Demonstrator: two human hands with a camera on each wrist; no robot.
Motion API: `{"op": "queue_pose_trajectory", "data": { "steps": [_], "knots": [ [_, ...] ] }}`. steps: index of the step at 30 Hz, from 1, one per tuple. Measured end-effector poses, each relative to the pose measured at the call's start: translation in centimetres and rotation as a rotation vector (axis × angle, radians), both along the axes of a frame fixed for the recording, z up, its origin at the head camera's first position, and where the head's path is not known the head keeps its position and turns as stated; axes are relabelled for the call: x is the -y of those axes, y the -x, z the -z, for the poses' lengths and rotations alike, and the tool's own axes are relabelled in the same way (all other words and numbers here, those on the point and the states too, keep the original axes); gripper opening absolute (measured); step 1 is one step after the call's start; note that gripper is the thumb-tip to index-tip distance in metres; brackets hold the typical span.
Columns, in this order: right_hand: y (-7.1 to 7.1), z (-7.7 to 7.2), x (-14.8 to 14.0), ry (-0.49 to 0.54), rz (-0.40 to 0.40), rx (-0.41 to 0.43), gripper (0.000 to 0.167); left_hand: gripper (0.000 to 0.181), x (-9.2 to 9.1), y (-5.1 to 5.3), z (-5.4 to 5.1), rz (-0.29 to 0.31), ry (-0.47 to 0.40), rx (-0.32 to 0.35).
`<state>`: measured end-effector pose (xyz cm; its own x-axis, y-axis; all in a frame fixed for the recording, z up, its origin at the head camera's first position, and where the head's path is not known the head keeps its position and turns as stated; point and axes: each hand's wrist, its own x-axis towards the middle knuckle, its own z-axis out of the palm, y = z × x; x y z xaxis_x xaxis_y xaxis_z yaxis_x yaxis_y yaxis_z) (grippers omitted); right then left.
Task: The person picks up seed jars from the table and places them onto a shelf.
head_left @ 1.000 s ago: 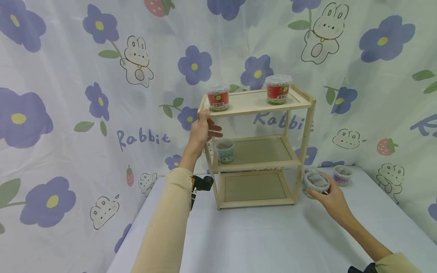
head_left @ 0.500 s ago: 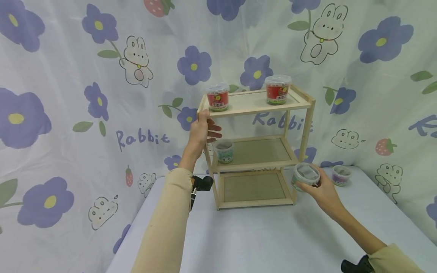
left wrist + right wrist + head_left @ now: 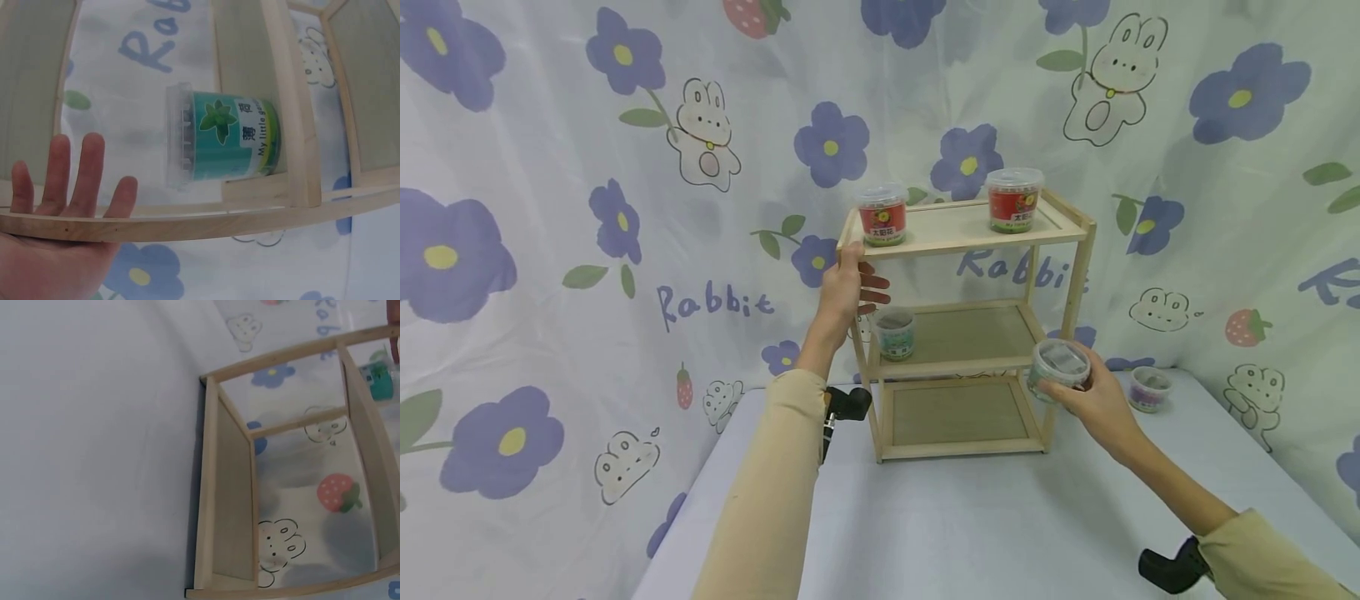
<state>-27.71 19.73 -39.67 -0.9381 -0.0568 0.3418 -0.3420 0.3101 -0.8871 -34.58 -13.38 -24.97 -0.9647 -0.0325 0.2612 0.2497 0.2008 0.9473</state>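
A three-tier wooden shelf rack (image 3: 973, 333) stands on the table. Its upper left post has my left hand (image 3: 838, 300) against it, with the thumb near the top board. In the left wrist view, that hand's fingers (image 3: 92, 169) extend straight behind the post. Close by, a teal-labelled mint plant tub (image 3: 234, 134) stands at the left of the middle tier. My right hand (image 3: 1105, 404) grips a clear-lidded plant tub (image 3: 1060, 367), tilted, in front of the right post near middle-tier height. The right wrist view shows neither this hand nor its tub.
Two red-labelled tubs stand on the top tier, one at the left (image 3: 883, 218) and one at the right (image 3: 1013, 202). A purple-labelled tub (image 3: 1148, 389) sits on the white-covered table (image 3: 955, 525), right of the rack. Behind hangs a patterned curtain (image 3: 700, 233).
My right hand has carried its tub leftward and slightly up, from beside the rack to in front of the right post. My left hand stays at the upper left post.
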Motion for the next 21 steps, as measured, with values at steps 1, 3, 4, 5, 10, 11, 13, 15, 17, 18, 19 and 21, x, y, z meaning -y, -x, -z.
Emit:
{"op": "queue_pose_trajectory", "data": {
  "steps": [1, 3, 4, 5, 10, 11, 13, 15, 17, 18, 19, 21],
  "knots": [
    [0.1, -0.1, 0.1, 0.001, -0.002, -0.004, 0.076, 0.048, 0.0, 0.0, 0.0, 0.0, 0.0, -0.001],
    [0.3, -0.4, 0.2, 0.0, -0.002, -0.005, 0.076, 0.048, 0.0, 0.0, 0.0, 0.002, 0.002, -0.003],
    [0.4, -0.5, 0.3, 0.0, -0.003, -0.004, 0.077, 0.048, 0.0, 0.0, 0.0, 0.003, 0.001, -0.004],
    [0.5, -0.6, 0.4, -0.004, -0.003, -0.002, 0.077, 0.048, 0.0, 0.0, 0.0, 0.005, -0.003, -0.003],
    [0.9, -0.9, 0.7, -0.003, -0.003, 0.017, 0.078, 0.049, 0.0, 0.0, 0.0, 0.006, -0.015, 0.002],
    [1.0, -1.0, 0.9, -0.003, -0.004, 0.021, 0.078, 0.048, 0.0, 0.0, 0.0, 0.005, -0.015, 0.003],
    [1.0, -1.1, 1.1, 0.001, -0.005, 0.029, 0.079, 0.048, 0.0, 0.0, 0.0, 0.0, -0.016, 0.002],
    [1.1, -1.1, 1.3, 0.007, -0.014, 0.033, 0.079, 0.048, -0.1, 0.1, 0.0, -0.001, -0.019, 0.003],
    [1.2, -1.3, 1.5, 0.003, -0.014, 0.032, 0.08, 0.047, -0.1, 0.1, 0.0, 0.0, -0.018, 0.003],
    [1.3, -1.3, 1.6, 0.003, -0.012, 0.032, 0.08, 0.047, -0.1, 0.0, 0.0, 0.001, -0.019, 0.003],
    [1.4, -1.4, 1.7, 0.005, -0.012, 0.032, 0.08, 0.047, -0.1, 0.0, 0.0, 0.002, -0.019, 0.003],
    [1.7, -1.7, 1.8, 0.0, -0.006, 0.032, 0.081, 0.048, 0.0, 0.0, 0.0, 0.003, -0.022, 0.004]
  ]
}}
